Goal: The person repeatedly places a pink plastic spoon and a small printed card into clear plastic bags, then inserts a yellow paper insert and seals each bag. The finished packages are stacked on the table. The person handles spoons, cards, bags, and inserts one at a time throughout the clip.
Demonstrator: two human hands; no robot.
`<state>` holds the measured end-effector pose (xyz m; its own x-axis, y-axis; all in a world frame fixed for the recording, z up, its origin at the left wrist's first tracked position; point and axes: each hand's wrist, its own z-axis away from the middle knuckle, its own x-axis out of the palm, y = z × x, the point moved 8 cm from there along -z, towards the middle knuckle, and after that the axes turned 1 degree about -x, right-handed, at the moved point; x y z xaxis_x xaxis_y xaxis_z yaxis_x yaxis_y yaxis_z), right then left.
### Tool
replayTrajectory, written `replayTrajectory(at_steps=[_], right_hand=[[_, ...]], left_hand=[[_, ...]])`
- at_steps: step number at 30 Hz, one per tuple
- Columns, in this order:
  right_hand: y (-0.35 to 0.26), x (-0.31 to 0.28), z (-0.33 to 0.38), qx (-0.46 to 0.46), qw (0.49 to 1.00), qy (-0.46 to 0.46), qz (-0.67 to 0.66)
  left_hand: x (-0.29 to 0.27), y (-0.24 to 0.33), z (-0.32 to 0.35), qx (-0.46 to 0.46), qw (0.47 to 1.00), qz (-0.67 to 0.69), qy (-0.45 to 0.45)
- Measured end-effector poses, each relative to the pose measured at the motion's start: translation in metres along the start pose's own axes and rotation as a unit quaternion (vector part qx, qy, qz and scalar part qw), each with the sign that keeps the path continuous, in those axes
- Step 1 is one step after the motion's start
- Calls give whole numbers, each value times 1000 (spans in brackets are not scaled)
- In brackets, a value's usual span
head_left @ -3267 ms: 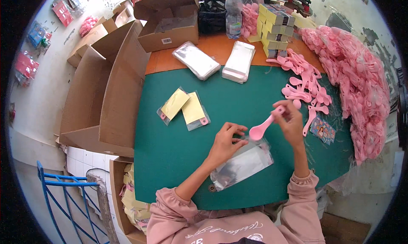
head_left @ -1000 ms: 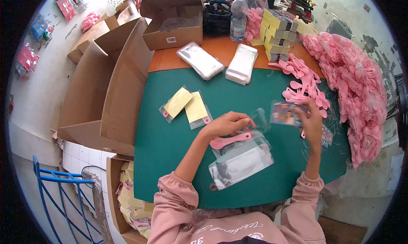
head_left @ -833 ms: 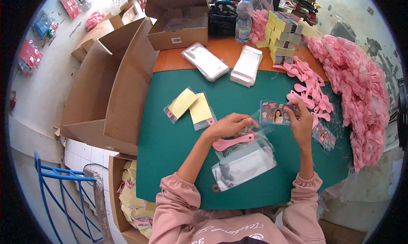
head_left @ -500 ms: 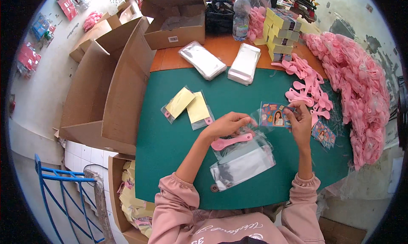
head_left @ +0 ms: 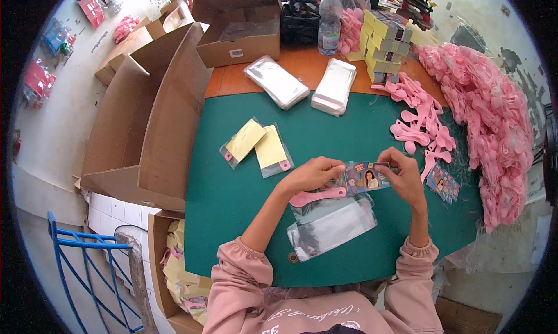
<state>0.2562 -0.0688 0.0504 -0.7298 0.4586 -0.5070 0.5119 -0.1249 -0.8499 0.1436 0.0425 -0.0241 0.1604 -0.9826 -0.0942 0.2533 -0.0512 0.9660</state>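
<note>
Between my hands a colourful printed card (head_left: pixel 369 177) is stretched level over the table. My left hand (head_left: pixel 315 174) pinches the clear plastic bag at the card's left end. At the right end, the fingers of my right hand (head_left: pixel 403 176) are closed on the card. How far the card is inside the bag is hard to tell. Just below my left hand lies a pink plastic spoon (head_left: pixel 317 197). Nearer to me is a pile of clear plastic bags (head_left: pixel 334 229), with a small dark round piece (head_left: pixel 292 257) at its corner.
Two filled bags with yellow backs (head_left: pixel 270 148) lie left. Bag stacks (head_left: pixel 278 84) and card bundles (head_left: pixel 383 49) stand behind. Right are loose pink spoons (head_left: pixel 415 127), printed cards (head_left: pixel 443 184) and a big spoon heap (head_left: pixel 488 113). An open carton (head_left: pixel 180 101) borders the left edge.
My right hand has moved slightly left and down, bringing the card toward my left hand. The card's left end now meets my left fingers; a spoon's handle shows where the right hand was.
</note>
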Motion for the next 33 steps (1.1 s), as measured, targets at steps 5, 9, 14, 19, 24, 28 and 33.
replayTrajectory(at_steps=[5, 9, 14, 19, 24, 28, 33], right_hand=[[2, -9, 1, 32, 999, -5, 15], [-4, 18, 1, 29, 998, -54, -28], [-3, 41, -1, -54, 995, -75, 43], [16, 50, 2, 86, 979, -146, -111], [46, 22, -1, 114, 977, -38, -179], [32, 26, 0, 146, 940, -16, -307], [50, 23, 3, 162, 962, -47, -214]], left_hand=[[3, 8, 1, 6, 998, -29, -57], [12, 11, 2, 23, 996, -41, -73], [22, 12, -2, 48, 992, -91, -78], [10, 14, 1, 53, 981, -184, -2], [-10, 4, 11, 58, 991, -65, -105], [-22, -8, 9, 43, 993, 85, -74], [-16, -2, 12, 6, 992, 104, -76]])
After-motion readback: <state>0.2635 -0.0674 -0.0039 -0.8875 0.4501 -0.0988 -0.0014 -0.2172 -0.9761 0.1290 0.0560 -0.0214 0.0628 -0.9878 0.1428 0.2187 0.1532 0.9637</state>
